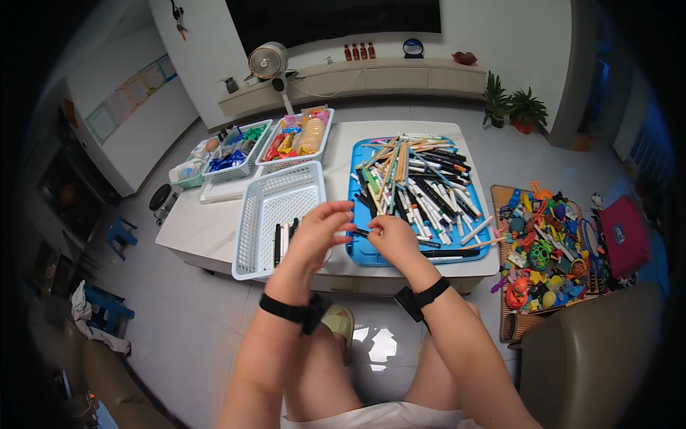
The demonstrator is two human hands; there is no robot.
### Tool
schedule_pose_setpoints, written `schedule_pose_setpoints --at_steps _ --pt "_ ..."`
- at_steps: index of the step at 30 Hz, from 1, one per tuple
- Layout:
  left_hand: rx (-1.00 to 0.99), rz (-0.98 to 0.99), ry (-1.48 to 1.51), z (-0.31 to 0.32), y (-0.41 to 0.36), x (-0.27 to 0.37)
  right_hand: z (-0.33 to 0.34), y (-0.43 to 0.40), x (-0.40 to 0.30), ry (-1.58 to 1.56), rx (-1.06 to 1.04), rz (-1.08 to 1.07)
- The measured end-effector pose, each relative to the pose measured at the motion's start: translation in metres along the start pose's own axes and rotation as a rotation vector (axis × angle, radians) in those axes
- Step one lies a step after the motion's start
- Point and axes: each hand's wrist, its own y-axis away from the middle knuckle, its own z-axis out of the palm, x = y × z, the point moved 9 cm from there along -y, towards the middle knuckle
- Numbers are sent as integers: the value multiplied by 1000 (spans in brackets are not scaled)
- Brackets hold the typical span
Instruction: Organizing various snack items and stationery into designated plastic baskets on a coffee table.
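Note:
My right hand point(394, 236) grips a black marker pen point(360, 232) by one end, low over the near left part of a blue plastic lid or tray point(370, 259). My left hand point(324, 230) is just left of it, fingers apart and pointing at the pen's other end; no object shows in its grasp. Heaped on the blue tray are many markers point(429, 201) in white and black, with wooden pencils point(402, 161) on top. Beside my left hand stands a light blue perforated plastic basket point(249, 225), with several black and white markers point(277, 244) lying upright in line at its near right.
Two filled baskets, one with packaged snacks point(311, 137) and one with small packets point(230, 161), stand at the far left of the marble-patterned table point(187, 225). A fan point(268, 61) rises behind. Toys point(541, 252) cover a mat on the floor at right, near a brown seat point(589, 359).

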Motion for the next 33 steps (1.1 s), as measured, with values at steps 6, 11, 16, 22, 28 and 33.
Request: schedule_pose_setpoints --at_steps 6,11,16,22,28,33 --pt "0 -146 -4 50 -9 -101 -64 8 50 259 15 112" --pt "30 614 -906 73 -12 -67 -93 24 66 250 -141 180" --pt "10 565 -1128 72 -27 -69 -169 34 88 373 240 257" --pt "-66 587 -975 91 -23 -59 -222 67 158 555 282 731" --pt "-110 627 -872 126 -18 -66 -212 65 193 445 358 841" --pt "-148 602 -839 147 -13 -78 -200 48 184 447 398 798"
